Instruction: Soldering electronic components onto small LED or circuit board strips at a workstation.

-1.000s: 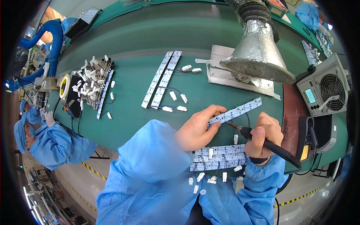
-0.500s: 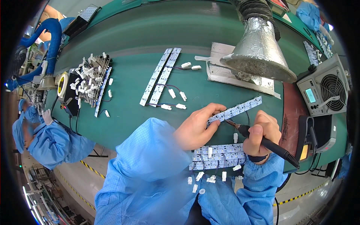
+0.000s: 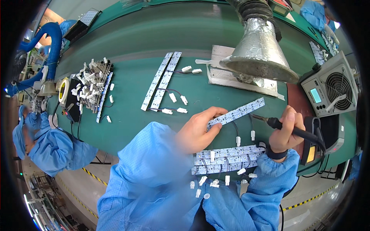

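Near the front edge of the green surface (image 3: pixel 127 115), the circuit-board strip (image 3: pixel 239 112) is best held steady, and the tip of the soldering iron (image 3: pixel 274 123) applied lightly, clear of the left hand (image 3: pixel 197 133). Between that hand's thumb and fingers the strip is pinched at its left end; its right end extends free of them. By the curled fingers of the right hand (image 3: pixel 286 133) the iron is gripped, its tip beside the strip's lower edge; whether they touch cannot be told.

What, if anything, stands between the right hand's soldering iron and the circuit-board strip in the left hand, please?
Nothing visible blocks the soldering iron; its tip is close to the circuit-board strip, beside a dark wire.
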`<action>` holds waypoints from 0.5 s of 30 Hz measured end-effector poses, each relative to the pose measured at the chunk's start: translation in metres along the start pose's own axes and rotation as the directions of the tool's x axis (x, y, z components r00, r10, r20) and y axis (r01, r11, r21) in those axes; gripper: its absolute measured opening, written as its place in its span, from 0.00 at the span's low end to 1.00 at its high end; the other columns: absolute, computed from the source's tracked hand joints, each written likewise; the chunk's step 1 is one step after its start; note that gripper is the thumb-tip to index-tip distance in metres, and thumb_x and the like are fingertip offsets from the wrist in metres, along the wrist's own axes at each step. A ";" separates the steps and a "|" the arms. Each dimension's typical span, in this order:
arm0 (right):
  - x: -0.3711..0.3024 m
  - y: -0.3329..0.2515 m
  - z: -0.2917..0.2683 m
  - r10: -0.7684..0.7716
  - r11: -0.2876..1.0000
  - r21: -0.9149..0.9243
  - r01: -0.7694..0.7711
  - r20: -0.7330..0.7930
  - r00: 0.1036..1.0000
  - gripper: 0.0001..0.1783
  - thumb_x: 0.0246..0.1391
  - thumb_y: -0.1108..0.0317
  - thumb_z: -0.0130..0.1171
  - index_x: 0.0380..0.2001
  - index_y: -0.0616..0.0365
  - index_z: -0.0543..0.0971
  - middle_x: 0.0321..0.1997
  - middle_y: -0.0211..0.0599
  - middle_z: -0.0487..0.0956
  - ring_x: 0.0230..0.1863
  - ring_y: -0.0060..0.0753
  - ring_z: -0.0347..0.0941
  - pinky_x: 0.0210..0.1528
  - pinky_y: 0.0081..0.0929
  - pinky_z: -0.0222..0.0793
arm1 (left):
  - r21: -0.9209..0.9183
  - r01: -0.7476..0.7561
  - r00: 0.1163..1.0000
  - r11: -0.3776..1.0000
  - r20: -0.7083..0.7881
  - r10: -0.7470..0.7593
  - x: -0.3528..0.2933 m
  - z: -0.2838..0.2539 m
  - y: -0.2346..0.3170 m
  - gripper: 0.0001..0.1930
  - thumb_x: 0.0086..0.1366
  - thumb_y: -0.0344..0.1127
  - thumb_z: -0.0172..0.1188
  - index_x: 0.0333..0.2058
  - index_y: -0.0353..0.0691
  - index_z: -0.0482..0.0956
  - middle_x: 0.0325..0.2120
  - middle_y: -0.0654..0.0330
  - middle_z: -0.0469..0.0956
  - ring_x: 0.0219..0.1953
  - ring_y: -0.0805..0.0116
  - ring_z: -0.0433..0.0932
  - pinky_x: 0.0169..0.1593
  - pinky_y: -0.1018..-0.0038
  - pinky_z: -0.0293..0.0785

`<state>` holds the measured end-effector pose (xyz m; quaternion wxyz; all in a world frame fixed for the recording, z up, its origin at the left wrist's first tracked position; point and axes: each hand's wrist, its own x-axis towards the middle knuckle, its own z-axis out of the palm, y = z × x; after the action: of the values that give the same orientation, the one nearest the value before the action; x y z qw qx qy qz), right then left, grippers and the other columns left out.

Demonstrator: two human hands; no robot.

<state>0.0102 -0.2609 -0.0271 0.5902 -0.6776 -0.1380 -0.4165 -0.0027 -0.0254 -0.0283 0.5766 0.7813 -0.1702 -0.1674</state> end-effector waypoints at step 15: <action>-0.001 0.002 0.003 0.006 0.998 -0.070 0.003 0.135 0.991 0.18 0.58 0.75 0.49 0.14 0.63 0.62 0.14 0.30 0.62 0.19 0.18 0.51 0.24 0.23 0.48 | 0.002 0.046 0.999 0.999 -0.013 -0.046 0.001 0.002 0.000 0.18 0.64 0.25 0.52 0.53 0.30 0.69 0.46 0.47 0.78 0.51 0.58 0.76 0.56 0.68 0.69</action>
<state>0.0125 -0.2581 -0.0287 0.5555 -0.7246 -0.1624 -0.3740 -0.0029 -0.0269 -0.0289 0.5726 0.7869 -0.1485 -0.1754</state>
